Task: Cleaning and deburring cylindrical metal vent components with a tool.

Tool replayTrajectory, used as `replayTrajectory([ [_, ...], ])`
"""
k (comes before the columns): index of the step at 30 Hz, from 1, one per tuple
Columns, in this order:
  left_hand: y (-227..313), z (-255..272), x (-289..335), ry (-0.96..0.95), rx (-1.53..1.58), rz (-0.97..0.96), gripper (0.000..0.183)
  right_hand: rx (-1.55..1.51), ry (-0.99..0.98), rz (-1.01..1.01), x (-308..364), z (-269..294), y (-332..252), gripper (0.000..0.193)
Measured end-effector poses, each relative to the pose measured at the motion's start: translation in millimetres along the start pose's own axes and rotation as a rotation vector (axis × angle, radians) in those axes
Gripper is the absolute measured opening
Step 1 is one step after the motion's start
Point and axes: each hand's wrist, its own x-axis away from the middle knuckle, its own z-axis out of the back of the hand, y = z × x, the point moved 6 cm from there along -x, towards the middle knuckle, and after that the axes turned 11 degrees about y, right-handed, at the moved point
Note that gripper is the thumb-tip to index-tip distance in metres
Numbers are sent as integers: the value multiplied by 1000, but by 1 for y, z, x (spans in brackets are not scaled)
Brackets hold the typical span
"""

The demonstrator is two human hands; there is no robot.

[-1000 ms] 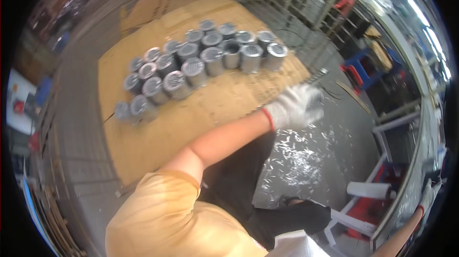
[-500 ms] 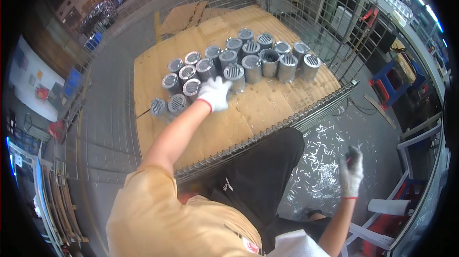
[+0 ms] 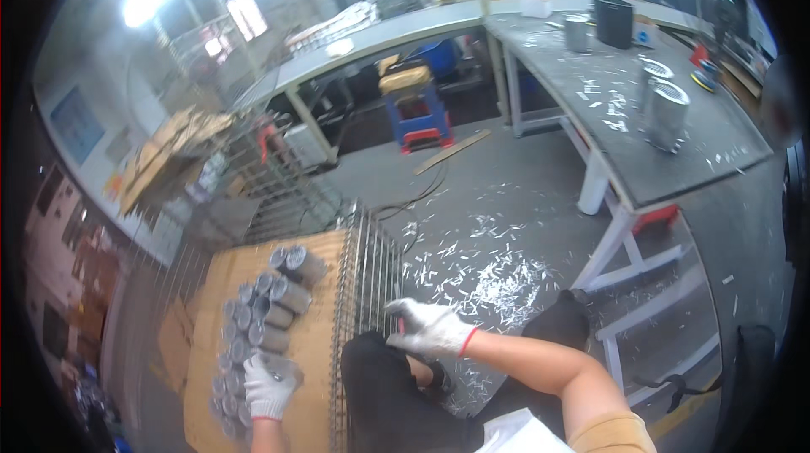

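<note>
Many grey metal cylinders [image 3: 289,294] with slotted or open ends stand in rows on a cardboard sheet [image 3: 316,373] inside a wire cage. At their near right edge is my left hand [image 3: 268,385] in a white glove. Its fingers are blurred against grey metal, so a grip on a cylinder cannot be made out. My right hand [image 3: 434,326], in a white glove with dark patches, hovers above my knee beside the cage's wire side [image 3: 364,276]. Those fingers curl round something small with a pinkish part, mostly hidden.
White and silvery slivers [image 3: 506,284] litter the floor. At the right, a dark-topped workbench [image 3: 717,149] bears a metal cylinder [image 3: 666,115], more slivers and a black container [image 3: 613,23]. Farther back stand a blue and red stool [image 3: 418,111] and a wooden strip [image 3: 453,152].
My view has swung to the right, bringing the workbench in. My left hand remains by the cylinders, now with its fingers drawn closer together. My right hand has come nearer the cage.
</note>
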Motion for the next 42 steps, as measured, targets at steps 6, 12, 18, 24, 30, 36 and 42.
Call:
replayTrajectory([
  [6, 211, 83, -4, -91, 266, -604, 65, 57, 235, 725, 13, 7, -45, 84],
  [12, 352, 96, 17, -125, 631, -909, 71, -323, 455, 397, 18, 74, -48, 92],
  [18, 350, 68, -20, -35, 1403, -532, 60, -305, 731, 161, 7, 107, 19, 117],
  [24, 384, -61, 20, -812, 1456, -242, 75, -1250, 524, -366, 20, 98, 53, 102],
  [30, 355, -105, 24, -1036, 2251, 429, 70, -99, 506, 104, 24, 122, 14, 113],
  [36, 318, -110, 3, -1120, 2198, 472, 90, -698, 646, 366, 39, 140, 21, 64],
  [42, 303, -109, -11, -1063, 2170, 590, 92, -767, 641, 53, 59, 147, 35, 55],
])
